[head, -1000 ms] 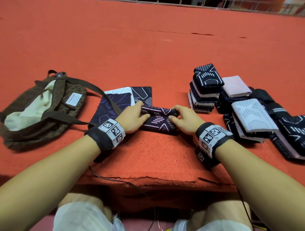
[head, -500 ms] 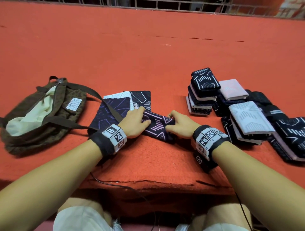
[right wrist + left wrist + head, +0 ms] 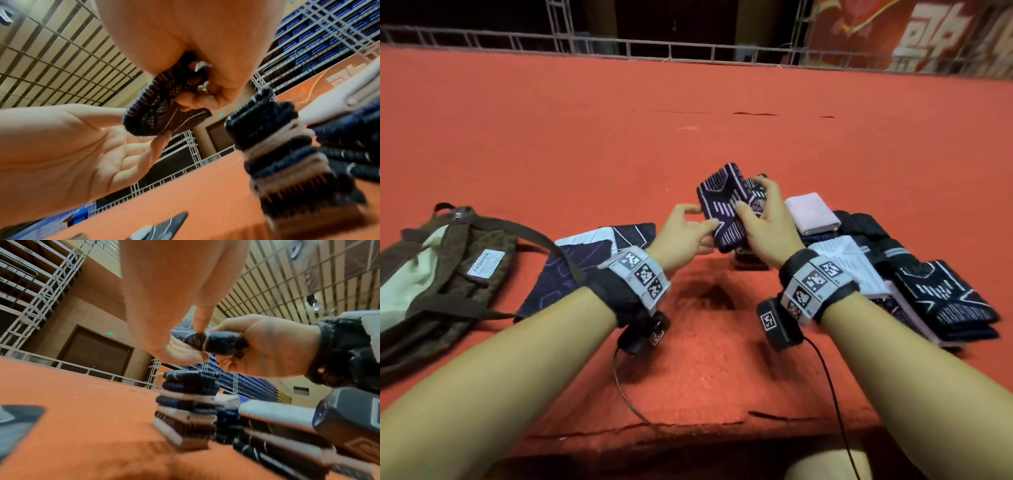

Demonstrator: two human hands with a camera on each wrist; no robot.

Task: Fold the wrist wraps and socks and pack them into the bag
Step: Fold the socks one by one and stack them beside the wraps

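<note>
My right hand [image 3: 750,195] grips a folded dark wrist wrap [image 3: 722,212] with pink lines and holds it in the air above a stack of folded wraps [image 3: 185,402]. In the head view that stack is mostly hidden behind the hand. My left hand [image 3: 698,217] is relaxed, its fingertips touching the wrap's left edge and underside [image 3: 160,116]. The brown bag [image 3: 448,274] lies open at the left, showing its pale lining. Flat dark and white pieces [image 3: 585,270] lie beside the bag, with its strap across them.
More folded dark and white wraps [image 3: 945,298] are piled at the right, with a pale pink one [image 3: 811,212] behind. The orange carpet ends in a torn front edge [image 3: 688,428] near my knees. A metal railing [image 3: 688,51] bounds the far side.
The wrap lay on the carpet under both hands. My right hand has lifted it up and to the right, over the stack, and my left hand has followed with loosened fingers.
</note>
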